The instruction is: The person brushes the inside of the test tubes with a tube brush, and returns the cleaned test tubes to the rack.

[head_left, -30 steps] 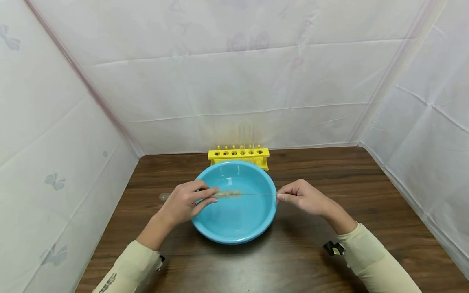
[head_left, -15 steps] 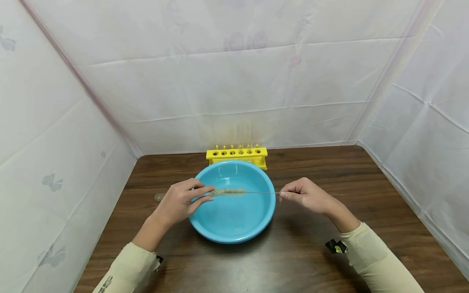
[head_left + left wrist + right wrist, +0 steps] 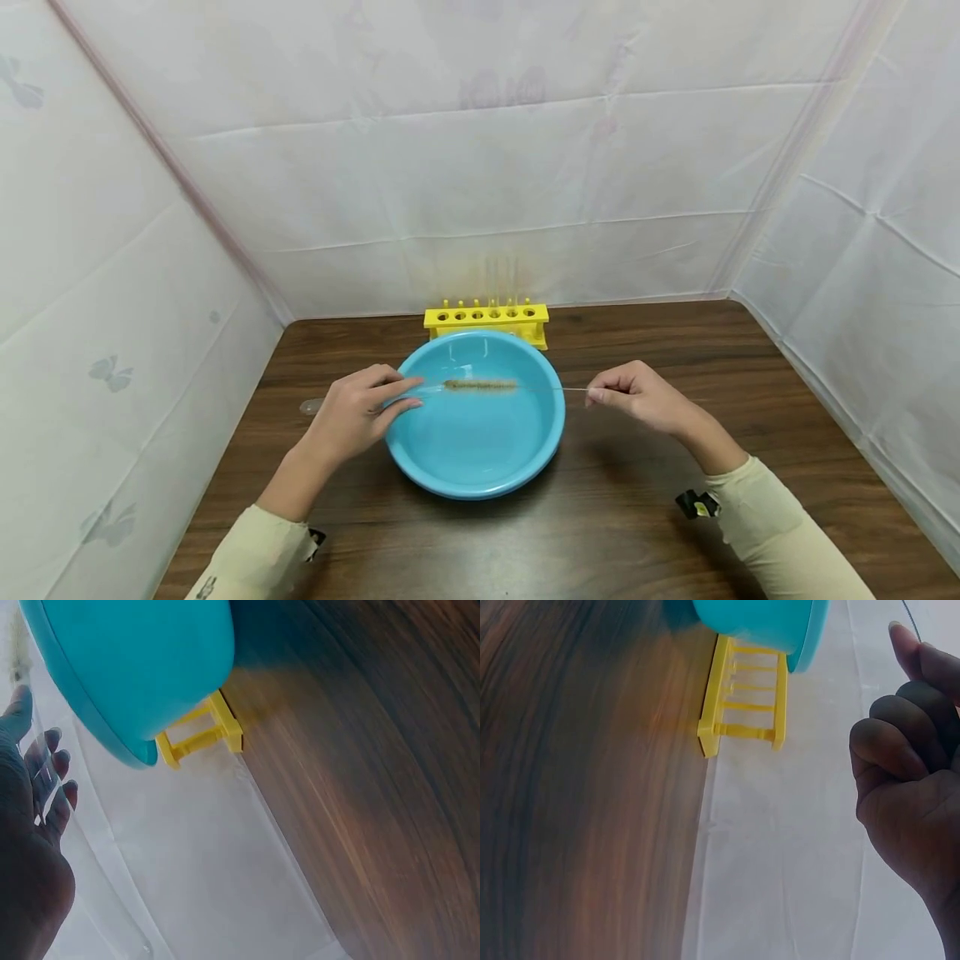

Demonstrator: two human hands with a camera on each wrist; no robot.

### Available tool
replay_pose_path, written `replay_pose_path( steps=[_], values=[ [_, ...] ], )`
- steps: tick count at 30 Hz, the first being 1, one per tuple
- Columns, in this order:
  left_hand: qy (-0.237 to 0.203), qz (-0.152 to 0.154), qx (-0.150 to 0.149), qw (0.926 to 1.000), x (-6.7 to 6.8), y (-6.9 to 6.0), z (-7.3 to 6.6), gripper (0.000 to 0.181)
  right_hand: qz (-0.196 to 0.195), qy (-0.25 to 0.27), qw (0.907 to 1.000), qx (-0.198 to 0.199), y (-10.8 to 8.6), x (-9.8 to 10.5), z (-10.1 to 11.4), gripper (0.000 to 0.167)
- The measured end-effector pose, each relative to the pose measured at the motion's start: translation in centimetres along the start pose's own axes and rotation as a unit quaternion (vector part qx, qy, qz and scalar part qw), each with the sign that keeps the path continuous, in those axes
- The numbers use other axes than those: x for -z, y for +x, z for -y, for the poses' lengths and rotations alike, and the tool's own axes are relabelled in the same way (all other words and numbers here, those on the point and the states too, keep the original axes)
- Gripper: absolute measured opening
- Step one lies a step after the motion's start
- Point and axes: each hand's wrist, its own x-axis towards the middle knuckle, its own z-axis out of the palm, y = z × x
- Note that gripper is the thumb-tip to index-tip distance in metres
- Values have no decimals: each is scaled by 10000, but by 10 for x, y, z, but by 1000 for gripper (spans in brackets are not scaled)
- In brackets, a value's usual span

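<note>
Soft, even light fills the head view, with a hazy sheen on the near counter [image 3: 510, 546] and glints inside the far wall of the basin [image 3: 480, 450]. Both wrist views are dimmer and cooler, the left grip [image 3: 26, 832] and right grip [image 3: 915, 746] dark against pale sheeting [image 3: 202, 862].

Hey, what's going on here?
Someone is handling a clear glass tube and a bristle brush over a blue basin. Their left hand holds the tube, and their right hand pinches the wire handle of the brush. The bristles show beyond the left fingertips; I can't tell if the tip is still inside the tube. Behind the basin, two more clear tubes stand in a yellow rack.
</note>
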Motion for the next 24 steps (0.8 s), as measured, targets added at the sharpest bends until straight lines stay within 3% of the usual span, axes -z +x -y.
replay_pose_path(
  steps=[5,14,24],
  values=[
    [-77,-180,313,9993,6,-7,3,29,-246,-15,9997,-1,-6,2,-7,26],
    [272,-171,663,9973,16,-11,3,38,-553,-345,9974,-316,-8,-4,-11,25],
    [400,-293,904,9947,21,-8,-2,41,-535,-570,9949,-643,-1,-17,-2,19]
  ],
)
